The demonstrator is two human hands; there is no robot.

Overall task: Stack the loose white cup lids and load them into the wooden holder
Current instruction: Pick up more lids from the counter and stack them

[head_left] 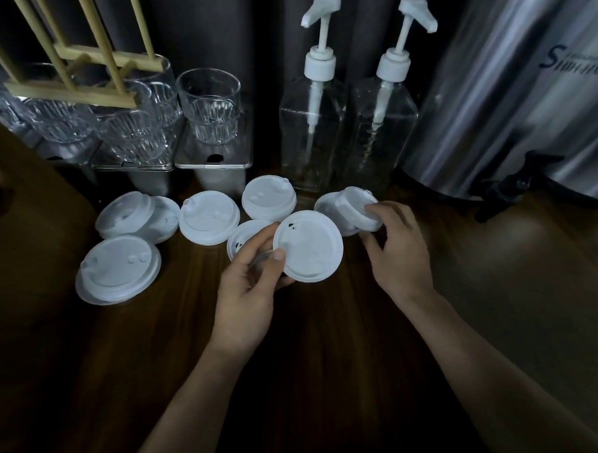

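"What's the left hand (249, 290) got?"

"A white lid (308, 246), pinched at the rim between thumb and fingers, tilted, up off the wooden counter (329, 327)."

"And the right hand (394, 246)?"

"Fingers curled over another lid (358, 206) near the pump bottles (312, 130), thumb at its edge."

"The others?"

"The loose lids (209, 217) lie scattered on the counter. The wooden holder (69, 90) is back left, by the glass cups (210, 107)."

Along the back of the dark wood bench (330, 344) sat a bunch of ribbed clear glasses (210, 107) on top of steel tubs (214, 163). Just right of them stood two clear pump bottles (312, 136) with white pumps, side by side. A big shiny steel urn (511, 97) was at far right, its black tap (505, 188) low at the front.
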